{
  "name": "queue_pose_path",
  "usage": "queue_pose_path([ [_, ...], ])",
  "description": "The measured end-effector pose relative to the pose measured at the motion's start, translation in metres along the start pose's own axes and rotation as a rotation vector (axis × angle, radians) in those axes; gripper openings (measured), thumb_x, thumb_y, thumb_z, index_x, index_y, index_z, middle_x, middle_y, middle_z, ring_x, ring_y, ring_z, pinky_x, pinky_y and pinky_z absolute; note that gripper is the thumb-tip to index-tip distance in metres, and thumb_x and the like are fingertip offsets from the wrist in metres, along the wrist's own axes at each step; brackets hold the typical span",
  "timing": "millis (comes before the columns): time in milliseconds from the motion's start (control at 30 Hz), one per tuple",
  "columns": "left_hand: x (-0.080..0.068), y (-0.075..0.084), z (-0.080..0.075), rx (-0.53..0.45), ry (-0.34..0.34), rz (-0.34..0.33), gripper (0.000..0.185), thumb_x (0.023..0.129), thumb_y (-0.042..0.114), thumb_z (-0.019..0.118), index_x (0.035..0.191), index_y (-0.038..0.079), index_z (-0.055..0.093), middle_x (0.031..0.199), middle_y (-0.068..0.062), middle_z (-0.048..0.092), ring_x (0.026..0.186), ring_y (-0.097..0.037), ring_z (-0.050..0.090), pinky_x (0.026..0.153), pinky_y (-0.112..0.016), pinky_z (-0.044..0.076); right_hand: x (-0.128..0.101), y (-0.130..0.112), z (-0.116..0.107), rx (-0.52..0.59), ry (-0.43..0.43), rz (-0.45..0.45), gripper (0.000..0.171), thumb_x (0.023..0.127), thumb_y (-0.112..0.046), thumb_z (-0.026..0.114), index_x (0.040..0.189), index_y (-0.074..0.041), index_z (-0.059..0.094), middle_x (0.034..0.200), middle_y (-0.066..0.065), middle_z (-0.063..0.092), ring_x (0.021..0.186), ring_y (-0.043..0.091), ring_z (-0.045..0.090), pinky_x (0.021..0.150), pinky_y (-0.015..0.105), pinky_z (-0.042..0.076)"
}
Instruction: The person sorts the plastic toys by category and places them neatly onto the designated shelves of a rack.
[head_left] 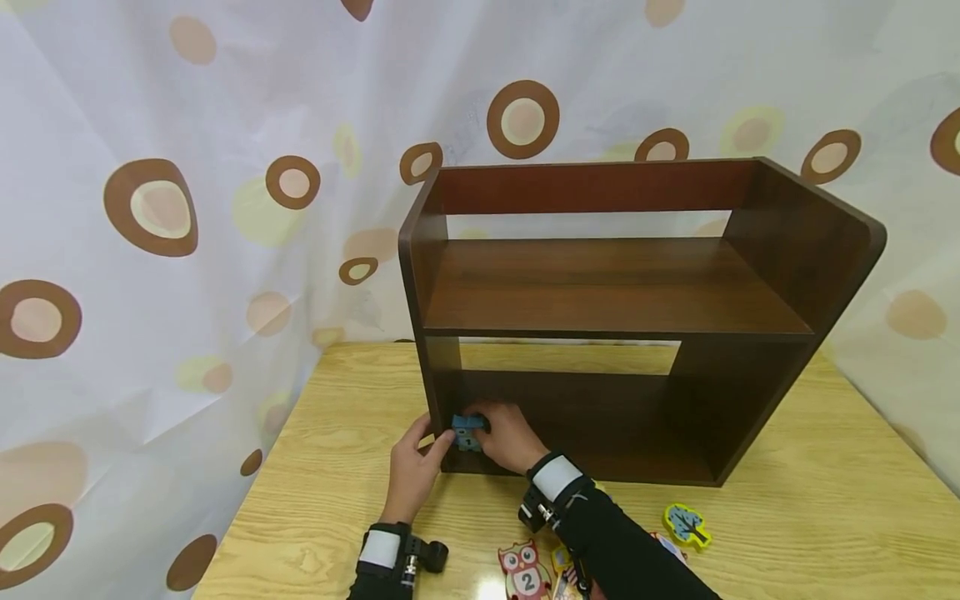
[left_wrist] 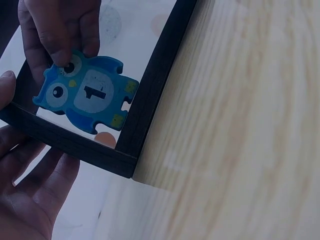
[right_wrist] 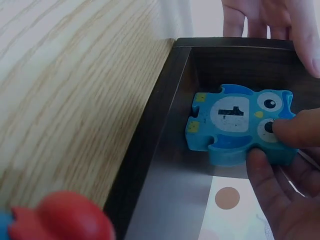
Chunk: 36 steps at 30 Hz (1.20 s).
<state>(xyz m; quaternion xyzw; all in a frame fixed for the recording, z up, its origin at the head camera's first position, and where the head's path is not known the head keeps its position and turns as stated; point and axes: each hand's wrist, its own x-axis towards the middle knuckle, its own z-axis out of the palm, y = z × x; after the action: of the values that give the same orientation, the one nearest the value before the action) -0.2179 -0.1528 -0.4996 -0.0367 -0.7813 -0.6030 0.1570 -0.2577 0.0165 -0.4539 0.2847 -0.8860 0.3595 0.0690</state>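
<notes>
A blue owl figure (head_left: 468,433) with a number 1 on its belly stands in the lower compartment of a dark brown wooden shelf (head_left: 618,287), near the left side panel. My right hand (head_left: 513,437) pinches the owl by its head, thumb on the face beside one eye, as the right wrist view shows. Its feet (left_wrist: 125,105) point down at the shelf's bottom board. My left hand (head_left: 411,471) grips the front edge of the left side panel (left_wrist: 75,145), the thumb on the inner side and the other fingers outside.
On the wooden table (head_left: 322,500) in front of the shelf lie a red owl (head_left: 525,571) with a number 2 and a yellow-edged tree piece (head_left: 686,525). Other small pieces are partly hidden under the right sleeve (head_left: 622,542). A patterned curtain (head_left: 225,125) hangs behind.
</notes>
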Motion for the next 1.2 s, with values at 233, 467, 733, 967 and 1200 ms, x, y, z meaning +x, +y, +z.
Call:
queue_pose_path([
  [233,0.0,0.001,0.003,0.018,-0.009,0.006,0.04,0.094,0.028,0.068,0.132,0.019,0.062,0.13,-0.008,0.066,0.123,-0.028,0.061,0.098,-0.045,0.056,-0.002,0.0,0.0,0.005,-0.003,-0.006,0.021,0.091,0.001,0.062,0.111,-0.003,0.068,0.114,0.014,0.07,0.105,0.029,0.067,0.089,0.047,0.055],
  [467,0.0,0.001,0.004,0.027,-0.014,0.004,0.04,0.094,0.028,0.068,0.132,0.018,0.063,0.13,-0.008,0.066,0.122,-0.029,0.061,0.098,-0.046,0.056,-0.006,0.0,-0.004,-0.018,-0.031,0.008,0.029,0.092,-0.002,0.062,0.121,-0.003,0.063,0.121,0.016,0.066,0.113,0.034,0.064,0.094,0.05,0.053],
  [733,0.001,0.0,0.002,0.029,-0.003,-0.007,0.041,0.093,0.029,0.069,0.132,0.017,0.063,0.128,-0.009,0.067,0.123,-0.028,0.061,0.098,-0.045,0.056,-0.014,-0.006,-0.026,-0.042,0.056,0.013,0.033,0.09,-0.005,0.067,0.123,-0.007,0.065,0.126,0.015,0.065,0.12,0.036,0.058,0.101,0.055,0.048],
  [967,-0.001,0.0,0.001,0.044,-0.008,-0.025,0.043,0.094,0.029,0.068,0.134,0.015,0.061,0.13,-0.009,0.066,0.124,-0.029,0.06,0.099,-0.047,0.055,-0.029,-0.008,-0.052,-0.124,0.167,-0.123,0.023,0.087,-0.006,0.071,0.11,-0.008,0.071,0.113,0.01,0.071,0.111,0.031,0.064,0.102,0.053,0.047],
  [1200,0.0,0.0,0.003,0.048,-0.001,-0.034,0.041,0.094,0.027,0.068,0.133,0.016,0.062,0.13,-0.01,0.066,0.124,-0.029,0.06,0.099,-0.047,0.054,-0.047,-0.018,-0.068,-0.203,0.097,-0.204,0.022,0.087,-0.01,0.073,0.109,-0.01,0.071,0.109,0.006,0.071,0.107,0.027,0.065,0.097,0.047,0.052],
])
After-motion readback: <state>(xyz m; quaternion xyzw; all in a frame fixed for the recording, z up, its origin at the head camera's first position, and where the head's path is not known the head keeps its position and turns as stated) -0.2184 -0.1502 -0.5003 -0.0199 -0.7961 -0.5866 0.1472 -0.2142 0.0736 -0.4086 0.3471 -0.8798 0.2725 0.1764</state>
